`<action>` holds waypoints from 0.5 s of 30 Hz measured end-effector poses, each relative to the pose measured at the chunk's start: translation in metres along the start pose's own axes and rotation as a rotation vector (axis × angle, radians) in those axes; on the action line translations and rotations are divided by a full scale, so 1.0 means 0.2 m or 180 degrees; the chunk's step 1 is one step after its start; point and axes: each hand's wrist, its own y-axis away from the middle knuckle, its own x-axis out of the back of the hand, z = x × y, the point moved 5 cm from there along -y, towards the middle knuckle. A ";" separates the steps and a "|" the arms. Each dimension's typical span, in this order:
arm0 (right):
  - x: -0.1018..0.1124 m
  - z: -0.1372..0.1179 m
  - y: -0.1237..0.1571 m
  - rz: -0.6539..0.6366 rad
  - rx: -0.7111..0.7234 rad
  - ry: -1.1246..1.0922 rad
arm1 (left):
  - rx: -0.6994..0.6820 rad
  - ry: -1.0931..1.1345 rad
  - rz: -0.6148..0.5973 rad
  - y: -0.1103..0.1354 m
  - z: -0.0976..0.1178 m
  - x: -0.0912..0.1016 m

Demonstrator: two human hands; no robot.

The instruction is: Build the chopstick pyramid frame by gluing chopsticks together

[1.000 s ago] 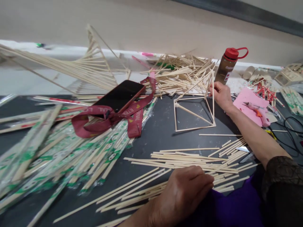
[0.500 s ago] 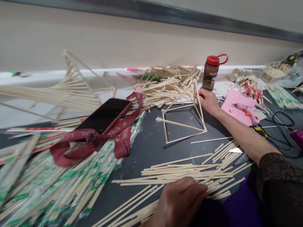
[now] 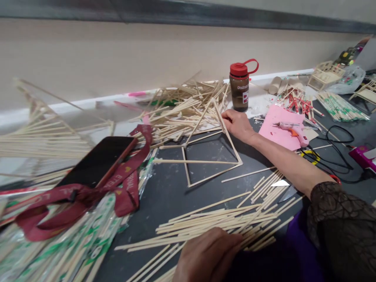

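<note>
A frame of glued wooden chopsticks [image 3: 215, 174] stands on the dark tabletop, with sticks rising from its base on the right side. My right hand [image 3: 237, 124] grips it at the far right with fingers pinched together; the exact stick under the fingertips is partly hidden. Two sticks of the frame point left past its left side. In the foreground my left hand [image 3: 207, 254] is curled closed, its fingertips hidden, over loose chopsticks [image 3: 211, 221]. A knife blade [image 3: 287, 193] lies beside these sticks, near my right forearm.
At left, a phone [image 3: 98, 160] with a red lanyard [image 3: 127, 196] lies on wrapped chopsticks [image 3: 88, 239]. Behind the frame are a heap of sticks [image 3: 182, 113] and a red-capped bottle [image 3: 239, 90]. A glue gun [image 3: 293, 133] rests on pink paper [image 3: 274, 117], with black cables [image 3: 337, 156] nearby.
The view has swung right, so everything sits further left. The frame has tilted in my right hand, and its inner stick now reaches past the left side. My left hand stays curled.
</note>
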 end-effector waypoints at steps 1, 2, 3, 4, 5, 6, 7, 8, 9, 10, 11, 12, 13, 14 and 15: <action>0.00 0.00 0.00 -0.0015 -0.0001 0.0016 | 0.0019 0.0015 -0.0035 0.01 -0.01 0.00; -0.01 0.00 0.00 -0.0028 -0.0002 0.0029 | 0.0043 0.0032 -0.0066 0.02 -0.01 0.00; -0.01 0.01 0.00 -0.0037 -0.0004 0.0036 | 0.0072 0.0050 -0.0086 0.02 -0.02 0.00; -0.01 0.01 0.00 -0.0041 -0.0005 0.0035 | 0.0104 0.0069 -0.0107 0.03 -0.02 -0.01; -0.01 0.01 0.00 -0.0045 -0.0003 0.0035 | 0.0126 0.0089 -0.0112 0.03 -0.03 -0.01; -0.01 0.01 0.00 -0.0049 0.0000 0.0033 | 0.0137 0.0105 -0.0105 0.03 -0.03 -0.01; -0.01 0.01 0.00 -0.0046 0.0004 0.0030 | 0.0133 0.0117 -0.0103 0.03 -0.03 -0.01; -0.01 0.01 0.00 -0.0041 0.0011 0.0027 | 0.0114 0.0118 -0.0092 0.03 -0.02 -0.01; -0.01 0.01 0.00 -0.0033 0.0018 0.0025 | 0.0085 0.0113 -0.0078 0.02 -0.02 -0.01; -0.01 0.01 0.00 -0.0020 0.0026 0.0024 | 0.0049 0.0099 -0.0035 0.02 -0.01 -0.01; -0.01 0.01 0.00 -0.0004 0.0032 0.0025 | 0.0016 0.0081 0.0014 0.01 -0.01 -0.01; -0.01 0.01 0.00 0.0012 0.0035 0.0027 | -0.0008 0.0059 0.0060 0.01 -0.01 -0.01; -0.01 0.00 0.00 0.0023 0.0036 0.0028 | -0.0025 0.0038 0.0099 0.00 0.00 -0.01; 0.00 0.00 0.00 0.0019 0.0036 0.0021 | -0.0037 0.0016 0.0123 0.00 0.00 -0.01; 0.00 0.00 0.00 0.0020 0.0040 0.0011 | -0.0047 -0.0011 0.0127 0.00 0.00 -0.01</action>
